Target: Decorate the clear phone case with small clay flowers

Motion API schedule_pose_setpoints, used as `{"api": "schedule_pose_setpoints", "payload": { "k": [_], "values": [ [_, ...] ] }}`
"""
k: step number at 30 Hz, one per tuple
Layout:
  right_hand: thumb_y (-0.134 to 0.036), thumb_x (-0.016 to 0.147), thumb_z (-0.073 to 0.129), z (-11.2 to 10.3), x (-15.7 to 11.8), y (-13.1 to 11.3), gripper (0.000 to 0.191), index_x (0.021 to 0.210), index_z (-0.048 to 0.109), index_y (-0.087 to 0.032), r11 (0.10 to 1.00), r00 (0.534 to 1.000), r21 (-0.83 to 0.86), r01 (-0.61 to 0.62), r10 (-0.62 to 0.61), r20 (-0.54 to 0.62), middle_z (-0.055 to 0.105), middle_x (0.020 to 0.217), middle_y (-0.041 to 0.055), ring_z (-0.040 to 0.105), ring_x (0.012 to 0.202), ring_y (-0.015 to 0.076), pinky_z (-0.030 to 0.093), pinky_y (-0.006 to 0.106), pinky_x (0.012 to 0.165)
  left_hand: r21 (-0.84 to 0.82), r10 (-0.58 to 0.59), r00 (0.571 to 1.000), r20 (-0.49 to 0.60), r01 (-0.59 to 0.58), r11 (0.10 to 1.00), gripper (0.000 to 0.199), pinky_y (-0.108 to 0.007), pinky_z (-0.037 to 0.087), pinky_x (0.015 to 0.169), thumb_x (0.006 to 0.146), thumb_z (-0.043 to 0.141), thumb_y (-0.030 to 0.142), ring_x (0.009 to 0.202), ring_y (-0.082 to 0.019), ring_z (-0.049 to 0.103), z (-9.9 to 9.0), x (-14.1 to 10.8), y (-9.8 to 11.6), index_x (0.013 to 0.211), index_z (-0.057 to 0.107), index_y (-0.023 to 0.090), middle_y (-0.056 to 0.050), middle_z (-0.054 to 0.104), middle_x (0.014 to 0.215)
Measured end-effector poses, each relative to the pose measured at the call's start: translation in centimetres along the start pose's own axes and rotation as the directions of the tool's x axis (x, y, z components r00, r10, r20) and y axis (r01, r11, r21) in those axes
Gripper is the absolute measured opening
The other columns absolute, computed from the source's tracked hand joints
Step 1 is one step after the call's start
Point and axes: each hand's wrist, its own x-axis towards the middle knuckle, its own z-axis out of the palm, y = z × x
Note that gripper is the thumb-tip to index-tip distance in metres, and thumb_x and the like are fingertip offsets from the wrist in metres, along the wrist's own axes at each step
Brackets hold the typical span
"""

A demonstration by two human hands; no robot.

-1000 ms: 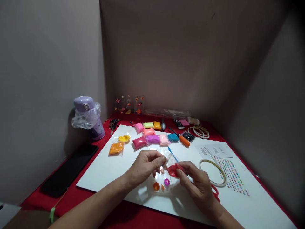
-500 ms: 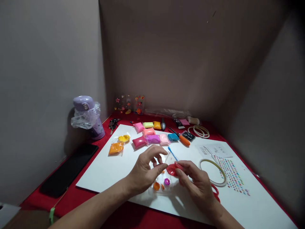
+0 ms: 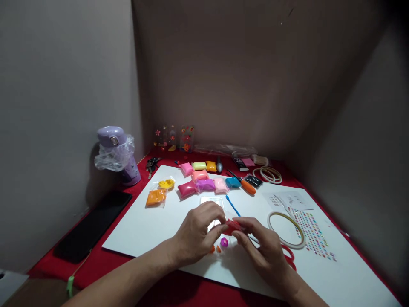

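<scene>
Between my two hands is a small packet of red clay (image 3: 232, 227) in clear wrap. My right hand (image 3: 263, 245) grips its right side between thumb and fingers. The thumb and fingertips of my left hand (image 3: 200, 228) pinch the packet's left edge. Below them, a purple clay flower (image 3: 224, 242) and small orange clay pieces (image 3: 218, 249) lie on a clear case, partly covered by my left hand. A blue modelling tool (image 3: 233, 206) rests just beyond the packet. Red-handled scissors (image 3: 289, 255) are partly hidden behind my right hand.
Several coloured clay packets (image 3: 205, 184) lie at the back of the white board (image 3: 137, 232). An orange-handled screwdriver (image 3: 247, 186), an embroidery hoop (image 3: 302, 243) and a gem sticker sheet (image 3: 315, 232) are to the right. Left are a purple bottle (image 3: 129, 168) and a black phone (image 3: 92, 226).
My left hand's fingers have closed from spread apart onto the red packet's edge. The packet looks more folded, and my right hand still holds it in nearly the same place.
</scene>
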Motion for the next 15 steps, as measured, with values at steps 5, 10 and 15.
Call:
{"api": "schedule_pose_setpoints", "payload": {
  "k": [5, 10, 15],
  "values": [
    [-0.014, 0.089, 0.054, -0.1, 0.24, -0.26, 0.021, 0.108, 0.057, -0.021, 0.999, 0.999, -0.021, 0.043, -0.043, -0.013, 0.066, 0.088, 0.0032, 0.064, 0.071, 0.0131, 0.052, 0.024, 0.062, -0.199, -0.126, 0.989, 0.073, 0.138, 0.97, 0.009, -0.029, 0.045, 0.075, 0.082, 0.061, 0.014, 0.082, -0.017, 0.057, -0.21, 0.32, 0.57, 0.074, 0.06, 0.013, -0.008, 0.063, 0.086],
    [-0.014, 0.089, 0.055, -0.03, 0.18, -0.04, 0.021, 0.109, 0.057, -0.02, 0.998, 0.999, -0.052, 0.041, -0.043, -0.03, 0.067, 0.089, 0.0045, 0.065, 0.073, 0.0143, 0.053, 0.024, 0.064, -0.287, -0.237, 0.965, 0.111, 0.259, 0.922, 0.025, -0.029, 0.045, 0.076, 0.088, 0.056, 0.03, 0.082, -0.017, 0.058, -0.47, 0.57, 0.72, 0.073, 0.064, 0.012, -0.008, 0.064, 0.086],
    [-0.013, 0.089, 0.054, -0.09, -0.07, 0.09, 0.023, 0.11, 0.056, -0.021, 0.999, 0.999, -0.025, 0.036, -0.036, -0.006, 0.067, 0.089, 0.0042, 0.064, 0.074, 0.0144, 0.053, 0.026, 0.065, -0.385, -0.39, 0.917, 0.082, 0.39, 0.836, 0.034, -0.027, 0.043, 0.065, 0.091, 0.049, 0.037, 0.068, -0.014, 0.054, -0.38, 0.39, 0.21, 0.074, 0.064, 0.011, -0.005, 0.061, 0.075]
  ]
}}
